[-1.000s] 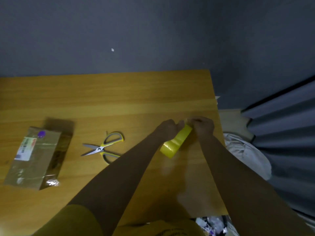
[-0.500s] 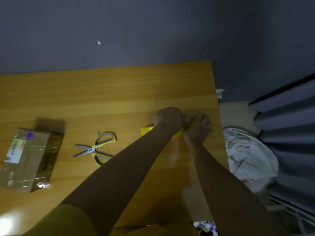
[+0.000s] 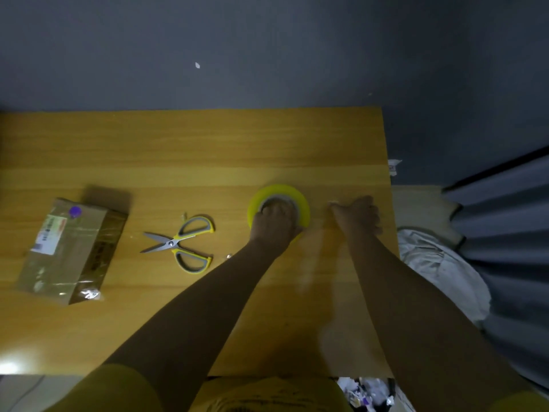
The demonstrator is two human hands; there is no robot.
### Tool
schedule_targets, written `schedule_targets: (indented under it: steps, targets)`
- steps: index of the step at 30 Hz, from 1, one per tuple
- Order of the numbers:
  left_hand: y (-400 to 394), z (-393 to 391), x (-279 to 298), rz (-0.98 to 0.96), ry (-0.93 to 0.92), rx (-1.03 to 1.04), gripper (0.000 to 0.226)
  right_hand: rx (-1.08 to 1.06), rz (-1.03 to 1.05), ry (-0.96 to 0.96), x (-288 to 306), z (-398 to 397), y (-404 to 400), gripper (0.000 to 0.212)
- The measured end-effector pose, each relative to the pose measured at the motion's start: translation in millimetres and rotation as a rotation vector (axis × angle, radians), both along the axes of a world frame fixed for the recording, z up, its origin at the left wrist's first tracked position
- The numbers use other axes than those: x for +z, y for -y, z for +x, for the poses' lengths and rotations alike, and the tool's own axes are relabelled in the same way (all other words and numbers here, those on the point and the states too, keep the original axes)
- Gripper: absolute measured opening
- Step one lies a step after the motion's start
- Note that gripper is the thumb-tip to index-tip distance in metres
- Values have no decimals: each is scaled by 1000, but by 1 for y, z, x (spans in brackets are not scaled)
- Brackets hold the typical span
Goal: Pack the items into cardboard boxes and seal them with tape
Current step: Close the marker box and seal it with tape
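Note:
A yellow tape roll (image 3: 300, 200) lies flat on the wooden table (image 3: 178, 150), right of the middle. My left hand (image 3: 274, 224) rests on top of it with the fingers curled into its core. My right hand (image 3: 356, 215) is just right of the roll, fingers curled, thumb and finger pinched together toward the roll on what looks like the tape's clear free end. A taped cardboard box (image 3: 68, 248) with a label and a purple sticker lies at the table's left side.
Yellow-handled scissors (image 3: 181, 242) lie half open between the box and the roll. The table's right edge runs close to my right hand. Beyond it are a white cloth (image 3: 439, 269), a grey pleated curtain (image 3: 505, 203) and litter (image 3: 365, 391) below.
The roll, held up on edge between both hands a second ago, now lies flat under my left hand. My right hand has drawn away from it to the right.

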State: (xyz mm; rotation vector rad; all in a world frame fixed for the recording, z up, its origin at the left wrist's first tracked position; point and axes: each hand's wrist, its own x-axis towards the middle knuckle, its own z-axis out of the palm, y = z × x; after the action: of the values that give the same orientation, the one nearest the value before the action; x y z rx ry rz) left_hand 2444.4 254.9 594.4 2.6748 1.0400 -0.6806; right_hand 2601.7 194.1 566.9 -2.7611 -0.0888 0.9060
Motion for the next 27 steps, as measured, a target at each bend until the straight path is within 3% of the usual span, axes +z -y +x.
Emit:
schedule_targets:
  steps: [3,5,7,10,16,19,21,23,27]
  targets:
    - [-10,-17,12,-21,88,48,53,12,285,171,21,-22,-14,33]
    - [-21,-45,18,-4,161,137,44,159,559,305,38,-61,-26,17]
    - [-35,-85,24,28,215,245,39,350,762,338,52,-113,-41,15]
    - [-57,-164,32,109,260,428,36,619,899,234,65,-201,-68,15]
    - [-94,-339,33,293,312,763,34,881,883,-97,52,-370,-104,14]
    - [-111,-404,26,212,308,804,44,655,653,-368,41,-428,-117,6]
    - [-123,-432,16,65,325,705,54,395,547,-584,30,-450,-117,20]
    - [-132,-449,4,-91,327,559,59,171,546,-745,22,-466,-106,17]
    - [-137,-464,-19,-284,442,472,67,-22,732,-607,11,-487,-84,14]
